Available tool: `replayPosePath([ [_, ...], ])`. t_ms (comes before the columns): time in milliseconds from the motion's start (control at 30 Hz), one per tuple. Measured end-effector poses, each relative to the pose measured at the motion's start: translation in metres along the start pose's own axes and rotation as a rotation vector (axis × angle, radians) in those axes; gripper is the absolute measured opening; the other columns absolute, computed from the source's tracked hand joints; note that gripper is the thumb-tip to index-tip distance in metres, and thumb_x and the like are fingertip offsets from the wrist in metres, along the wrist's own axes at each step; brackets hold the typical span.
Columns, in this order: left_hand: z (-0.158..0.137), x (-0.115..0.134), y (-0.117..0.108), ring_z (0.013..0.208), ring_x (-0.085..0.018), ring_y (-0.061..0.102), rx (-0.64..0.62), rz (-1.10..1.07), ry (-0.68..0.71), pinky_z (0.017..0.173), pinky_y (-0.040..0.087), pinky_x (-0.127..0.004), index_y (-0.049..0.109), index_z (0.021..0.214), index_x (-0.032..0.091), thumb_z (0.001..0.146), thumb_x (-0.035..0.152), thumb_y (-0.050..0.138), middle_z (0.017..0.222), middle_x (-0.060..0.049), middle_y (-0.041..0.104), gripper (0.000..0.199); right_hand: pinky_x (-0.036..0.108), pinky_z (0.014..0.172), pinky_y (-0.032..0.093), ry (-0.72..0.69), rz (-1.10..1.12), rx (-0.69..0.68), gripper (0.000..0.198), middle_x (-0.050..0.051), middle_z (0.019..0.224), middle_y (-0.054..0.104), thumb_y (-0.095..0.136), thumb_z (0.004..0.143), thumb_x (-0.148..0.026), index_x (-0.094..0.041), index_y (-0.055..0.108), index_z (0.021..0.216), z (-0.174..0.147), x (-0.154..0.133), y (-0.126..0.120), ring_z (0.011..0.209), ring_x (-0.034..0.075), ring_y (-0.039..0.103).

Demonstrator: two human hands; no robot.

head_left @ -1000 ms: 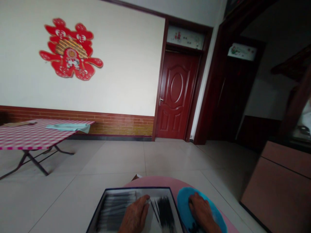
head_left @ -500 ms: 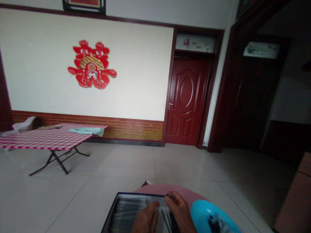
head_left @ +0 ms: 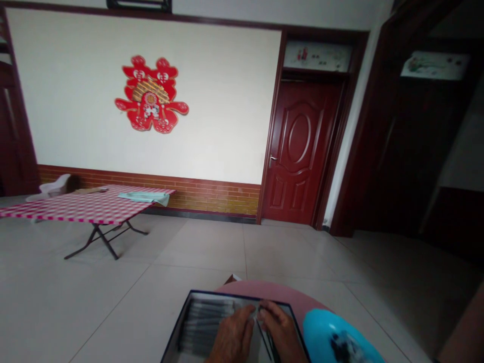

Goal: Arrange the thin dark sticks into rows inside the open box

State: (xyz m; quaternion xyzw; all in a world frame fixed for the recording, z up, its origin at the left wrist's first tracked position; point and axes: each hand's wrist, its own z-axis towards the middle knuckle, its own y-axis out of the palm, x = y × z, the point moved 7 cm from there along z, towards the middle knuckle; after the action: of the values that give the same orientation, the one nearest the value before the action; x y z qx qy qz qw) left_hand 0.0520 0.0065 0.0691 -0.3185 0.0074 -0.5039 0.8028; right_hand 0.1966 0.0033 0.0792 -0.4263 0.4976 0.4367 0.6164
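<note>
Over a shallow tray with a dark blue rim (head_left: 260, 298), my two hands meet fingertip to fingertip. My left hand (head_left: 233, 334) has its thumb and fingers pinched together. The fingers of my right hand (head_left: 280, 327) are closed in a pinch too. Whatever sits between the fingertips is too small and blurred to name. Thin dark rods (head_left: 263, 339) slant down below the fingers, partly hidden by my right hand. In the tray's left part lie several grey, slim pieces (head_left: 202, 327) in a row, seemingly in clear wrapping.
A blue bowl (head_left: 313, 325) with black and whitish small pieces stands right of the tray, on a round pink tabletop (head_left: 260, 287). Across the tiled floor (head_left: 204, 242) is a folding table with a checked cloth (head_left: 83, 206). A red door (head_left: 298, 151) is behind.
My fingertips have come closer together, the left hand shifting right towards the right one. The whole view has turned slightly, so the room and tray sit a little further right.
</note>
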Motion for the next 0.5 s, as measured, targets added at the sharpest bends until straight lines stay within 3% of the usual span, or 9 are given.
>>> replayPosePath([
  [267, 0.003, 0.003, 0.0, 0.088, -0.016, 0.071, -0.064, -0.094, -0.036, 0.076, 0.057, -0.025, 0.053, 0.12, 0.023, 0.097, 0.022, 0.035, 0.103, -0.006, 0.073, 0.03, 0.034, 0.076, 0.053, 0.043, 0.064, -0.118, 0.034, 0.008, 0.095, 0.075, 0.063, 0.068, -0.039, -0.017, 0.075, 0.093, -0.001, 0.015, 0.013, 0.088, 0.026, 0.067],
  [500, 0.0, -0.003, 0.005, 0.083, -0.017, 0.071, -0.112, -0.112, -0.077, 0.074, 0.056, -0.026, 0.056, 0.119, 0.023, 0.096, 0.023, 0.037, 0.098, -0.006, 0.074, 0.03, 0.032, 0.069, 0.053, 0.052, 0.017, -0.086, 0.035, 0.009, 0.09, 0.076, 0.066, 0.066, -0.04, -0.017, 0.076, 0.09, 0.008, 0.038, 0.012, 0.081, 0.025, 0.067],
])
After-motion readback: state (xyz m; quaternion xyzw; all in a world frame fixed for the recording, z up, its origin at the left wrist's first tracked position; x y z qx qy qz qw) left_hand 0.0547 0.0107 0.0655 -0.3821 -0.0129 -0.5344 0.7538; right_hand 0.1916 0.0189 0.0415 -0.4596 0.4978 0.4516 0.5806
